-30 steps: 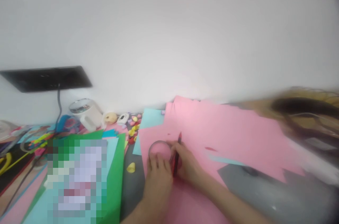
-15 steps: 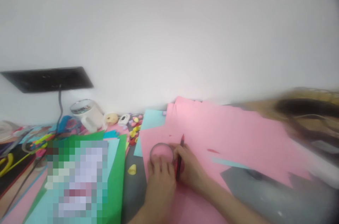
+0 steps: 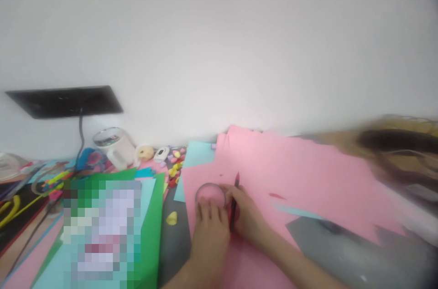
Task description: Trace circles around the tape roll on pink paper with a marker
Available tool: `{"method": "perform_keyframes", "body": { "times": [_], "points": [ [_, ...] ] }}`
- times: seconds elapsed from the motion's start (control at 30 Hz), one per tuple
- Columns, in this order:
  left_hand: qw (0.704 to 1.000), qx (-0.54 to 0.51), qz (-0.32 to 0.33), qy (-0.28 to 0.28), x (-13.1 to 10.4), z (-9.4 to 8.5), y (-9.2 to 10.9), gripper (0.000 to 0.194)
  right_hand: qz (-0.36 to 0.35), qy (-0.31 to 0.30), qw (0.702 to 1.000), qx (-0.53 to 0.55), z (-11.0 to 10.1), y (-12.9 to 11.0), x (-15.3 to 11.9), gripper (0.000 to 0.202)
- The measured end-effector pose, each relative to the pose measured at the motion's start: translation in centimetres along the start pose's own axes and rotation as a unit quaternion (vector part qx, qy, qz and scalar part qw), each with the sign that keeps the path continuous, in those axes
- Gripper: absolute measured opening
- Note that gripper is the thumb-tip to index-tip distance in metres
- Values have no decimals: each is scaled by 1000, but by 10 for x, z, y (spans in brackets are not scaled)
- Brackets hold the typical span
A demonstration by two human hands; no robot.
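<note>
On the pink sheets: my ring and pen

Say the ring is the middle of a clock. The pale wall is biggest, up past 12 o'clock. Next, the pink sheets lie under the ring and spread to 2 o'clock. A green sheet is at 8 o'clock, with a light blue sheet on it. A white cup is at 10 o'clock. My left hand is at 6 o'clock, fingers on the ring's near edge; I can't tell if they pinch it. My right hand, at 4 o'clock, is closed around the pen. The ring lies flat. The pen is just beside it at 3 o'clock, red end up, leaning a little. A small yellow piece lies at 8 o'clock.
</note>
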State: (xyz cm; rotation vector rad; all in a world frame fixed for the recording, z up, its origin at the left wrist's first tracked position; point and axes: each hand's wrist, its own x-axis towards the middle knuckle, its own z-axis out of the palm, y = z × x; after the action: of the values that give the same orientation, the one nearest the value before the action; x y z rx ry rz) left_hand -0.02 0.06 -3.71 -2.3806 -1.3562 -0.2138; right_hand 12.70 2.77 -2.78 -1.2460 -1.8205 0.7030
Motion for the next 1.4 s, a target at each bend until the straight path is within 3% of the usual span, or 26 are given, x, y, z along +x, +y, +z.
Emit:
{"method": "perform_keyframes", "body": {
  "times": [0.13,0.3,0.5,0.7,0.87,0.97,1.13,1.4],
  "points": [
    [999,-24,-18,-19,3,4,-2,41,-8,-1,1000,12,0,2,1,33],
    [992,-43,-34,-117,7,1,-5,47,-9,-1,1000,16,2,8,0,33],
    [984,-90,-55,-146,13,-9,-15,47,-2,1,1000,31,0,2,0,35],
    [954,-167,-85,-234,27,-33,-32,39,23,6,999,37,-3,-6,3,21],
    [942,-132,-62,-302,44,-60,-35,42,57,-6,993,102,-7,-6,3,14],
    [942,-127,-41,-307,50,-66,-36,41,75,32,978,192,-14,-6,7,11],
    [946,-112,-37,-303,53,-67,-37,39,174,88,941,276,-22,-5,26,42],
    [938,-124,-34,-320,55,-62,-44,40,183,52,975,115,-9,5,62,43]
  ]
}}
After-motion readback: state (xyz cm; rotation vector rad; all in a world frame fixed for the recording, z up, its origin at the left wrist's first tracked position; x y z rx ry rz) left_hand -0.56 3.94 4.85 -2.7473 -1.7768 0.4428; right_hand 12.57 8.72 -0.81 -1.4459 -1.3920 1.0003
